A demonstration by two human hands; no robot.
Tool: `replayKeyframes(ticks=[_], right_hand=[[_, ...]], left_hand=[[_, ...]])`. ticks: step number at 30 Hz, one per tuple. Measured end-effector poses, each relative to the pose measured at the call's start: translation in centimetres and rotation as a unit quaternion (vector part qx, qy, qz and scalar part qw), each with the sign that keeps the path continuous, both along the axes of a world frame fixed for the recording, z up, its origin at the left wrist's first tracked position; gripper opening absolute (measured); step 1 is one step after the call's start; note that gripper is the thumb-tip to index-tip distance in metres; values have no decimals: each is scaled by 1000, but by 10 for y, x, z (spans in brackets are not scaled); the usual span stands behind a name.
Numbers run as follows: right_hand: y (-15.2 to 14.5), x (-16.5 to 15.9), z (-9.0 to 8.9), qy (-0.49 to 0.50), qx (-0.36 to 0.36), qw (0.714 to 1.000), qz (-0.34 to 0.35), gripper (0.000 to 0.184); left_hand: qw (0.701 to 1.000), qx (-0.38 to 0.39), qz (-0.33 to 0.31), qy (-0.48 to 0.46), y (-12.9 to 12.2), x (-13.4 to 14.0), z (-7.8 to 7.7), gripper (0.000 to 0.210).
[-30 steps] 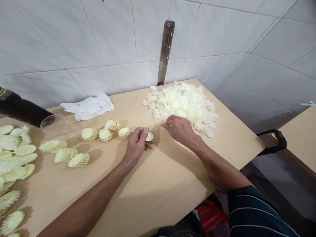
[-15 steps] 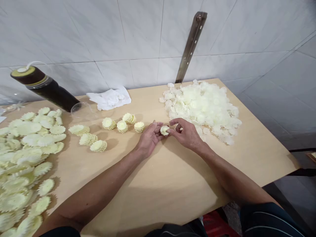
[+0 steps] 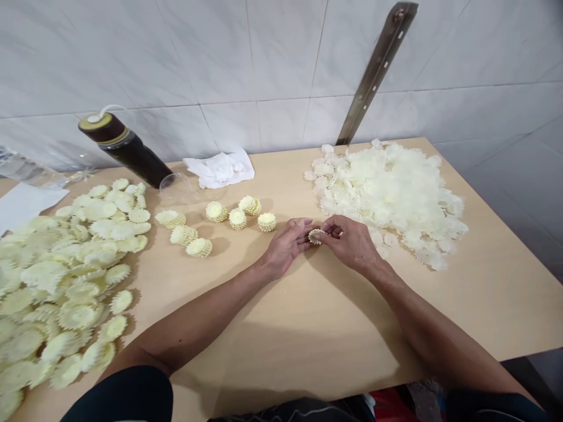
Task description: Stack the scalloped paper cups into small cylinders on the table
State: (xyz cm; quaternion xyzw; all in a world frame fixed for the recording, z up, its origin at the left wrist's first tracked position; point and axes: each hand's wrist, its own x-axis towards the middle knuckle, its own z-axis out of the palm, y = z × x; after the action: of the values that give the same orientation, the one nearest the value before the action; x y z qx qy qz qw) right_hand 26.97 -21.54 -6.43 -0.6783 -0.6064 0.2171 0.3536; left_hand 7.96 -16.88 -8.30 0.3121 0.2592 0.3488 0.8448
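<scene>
Between my two hands is a small pale-yellow artificial flower layer point(image 3: 315, 236) with a toothed edge. My left hand point(image 3: 285, 249) cradles it from the left on its fingers, the thumb lying above. My right hand point(image 3: 350, 241) pinches its right edge between thumb and fingers. Fingers partly cover the piece, so I cannot tell whether it is one layer or several. Just left of my left hand stand small stacks of toothed flower layers point(image 3: 266, 222), with more stacks point(image 3: 199, 247) farther left. Beyond my right hand spreads a heap of thin whitish petal discs point(image 3: 391, 187).
A large pile of yellowish flower stacks point(image 3: 74, 293) covers the table's left side. Behind it are a dark bottle point(image 3: 136, 155), a clear round lid point(image 3: 176, 186) and crumpled white tissue point(image 3: 222, 169). A slotted metal strip point(image 3: 376, 73) stands against the tiled wall point(image 3: 281, 70).
The view has shifted left, so everything appears farther right. My right hand has closed in on the flower layer, which now tilts more edge-on between both hands.
</scene>
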Motion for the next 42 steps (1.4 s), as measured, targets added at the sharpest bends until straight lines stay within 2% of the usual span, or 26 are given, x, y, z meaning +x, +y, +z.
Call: replayKeyframes(ticks=[5, 8, 12, 15, 18, 22, 26, 32, 42], right_hand=[[1, -1, 4, 117, -67, 991, 14, 31], [2, -3, 1, 130, -68, 989, 17, 34], [3, -6, -9, 72, -10, 997, -9, 32], [1, -9, -13, -12, 84, 996, -25, 27], [-1, -14, -13, -49, 146, 988, -6, 18], [-2, -19, -17, -45, 152, 987, 41, 17], [1, -20, -26, -31, 157, 986, 39, 22], [6, -15, -37, 22, 149, 988, 36, 18], [9, -16, -33, 23, 165, 985, 49, 12]], left_hand=[[1000, -3, -12, -5, 1, 1, -2, 44], [999, 18, -43, 5, 1, 2, -4, 48], [997, 43, -56, 41, 0, 2, -5, 49], [997, 50, -34, 51, -1, 2, -3, 48], [998, 45, -5, 53, -1, 3, -2, 47], [998, 33, 9, 44, 0, 3, -2, 45], [999, 2, 20, 39, 2, 2, -4, 35], [999, -7, 10, 46, 5, 3, -5, 22], [999, 5, -7, 39, 5, 3, -9, 20]])
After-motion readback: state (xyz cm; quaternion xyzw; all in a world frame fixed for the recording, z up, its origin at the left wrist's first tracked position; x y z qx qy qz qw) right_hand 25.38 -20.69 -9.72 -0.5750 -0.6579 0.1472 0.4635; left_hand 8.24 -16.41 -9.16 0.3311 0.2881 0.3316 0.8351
